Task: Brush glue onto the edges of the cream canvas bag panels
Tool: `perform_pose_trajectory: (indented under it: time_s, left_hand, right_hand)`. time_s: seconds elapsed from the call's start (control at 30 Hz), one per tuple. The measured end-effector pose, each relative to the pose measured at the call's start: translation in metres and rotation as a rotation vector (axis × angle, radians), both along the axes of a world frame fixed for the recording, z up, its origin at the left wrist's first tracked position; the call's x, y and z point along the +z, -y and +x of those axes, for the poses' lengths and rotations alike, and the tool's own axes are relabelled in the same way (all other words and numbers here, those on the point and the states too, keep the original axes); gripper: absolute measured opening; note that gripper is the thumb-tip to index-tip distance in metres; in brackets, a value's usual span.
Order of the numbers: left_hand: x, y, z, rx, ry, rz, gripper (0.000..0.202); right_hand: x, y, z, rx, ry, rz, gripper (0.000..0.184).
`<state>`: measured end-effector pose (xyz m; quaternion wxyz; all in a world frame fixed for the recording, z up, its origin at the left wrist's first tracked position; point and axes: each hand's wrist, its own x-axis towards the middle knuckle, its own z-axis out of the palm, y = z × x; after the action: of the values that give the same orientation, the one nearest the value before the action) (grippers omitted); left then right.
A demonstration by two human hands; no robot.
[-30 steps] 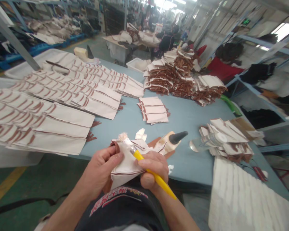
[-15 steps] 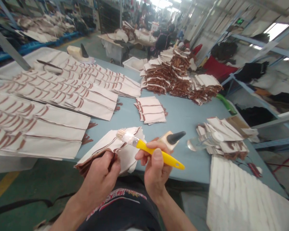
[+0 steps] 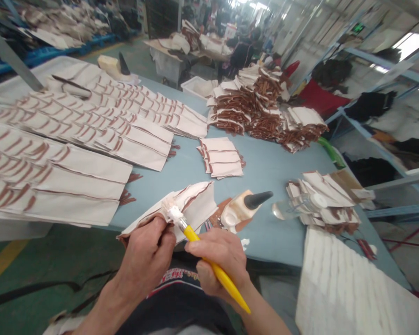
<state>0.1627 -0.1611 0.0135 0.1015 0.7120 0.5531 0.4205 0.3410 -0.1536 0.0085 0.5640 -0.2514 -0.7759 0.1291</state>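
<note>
My left hand point(image 3: 150, 249) is closed on the near edge of a cream fabric piece point(image 3: 199, 200) with brown edging, lifted at the table's front edge. A yellow-handled brush point(image 3: 226, 284) is gripped in my right hand point(image 3: 221, 260). White paste coats its bristles point(image 3: 174, 211), which touch the fabric just beyond my left fingers. Right of the fabric stands a cream container with a black cone-shaped spout point(image 3: 258, 200), on a brown patch with white smears. Beyond the fabric lies a small stack of cream pieces point(image 3: 223, 157).
Overlapping rows of cream pieces point(image 3: 80, 186) cover the left of the blue table point(image 3: 181, 163). Tall brown-and-cream piles point(image 3: 244, 102) stand at the back. To the right are a clear bottle point(image 3: 296, 207), more pieces, and a white ridged slab point(image 3: 352, 288) at the front edge.
The brush has swung down and left, so its bristles now meet the fabric near my left fingers. My right hand has turned over and lowered, uncovering the cream container.
</note>
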Motion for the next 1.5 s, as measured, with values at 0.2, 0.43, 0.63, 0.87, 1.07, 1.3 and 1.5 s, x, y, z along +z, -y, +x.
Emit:
perform_pose_trajectory:
  time_s: [0.2, 0.43, 0.63, 0.87, 1.07, 1.3, 1.5]
  left_hand:
    - [0.005, 0.000, -0.003, -0.045, 0.160, -0.223, 0.026]
    - [0.007, -0.001, 0.002, -0.110, 0.239, -0.318, 0.030]
    - [-0.011, 0.000, -0.003, -0.095, 0.208, -0.208, 0.022]
    - [-0.015, -0.010, -0.005, -0.135, 0.191, -0.099, 0.025]
    - [-0.021, -0.014, -0.006, -0.121, 0.182, -0.054, 0.025]
    - [-0.027, -0.017, -0.007, -0.123, 0.150, 0.061, 0.023]
    - [-0.031, -0.020, -0.012, -0.178, 0.098, 0.061, 0.028]
  right_hand:
    - [0.023, -0.009, 0.027, 0.052, 0.388, 0.114, 0.016]
    - [0.042, -0.010, 0.040, 0.113, 0.576, 0.200, 0.015]
    - [0.048, -0.013, 0.062, 0.095, 0.534, 0.145, 0.017]
    - [0.034, 0.006, 0.022, -0.187, -0.531, -0.531, 0.029]
    - [0.012, 0.002, -0.011, -0.199, -0.805, -0.911, 0.040]
    - [0.013, -0.017, 0.013, -0.328, -0.818, -0.828, 0.038]
    - [0.019, 0.002, -0.001, -0.283, -0.560, -0.679, 0.033]
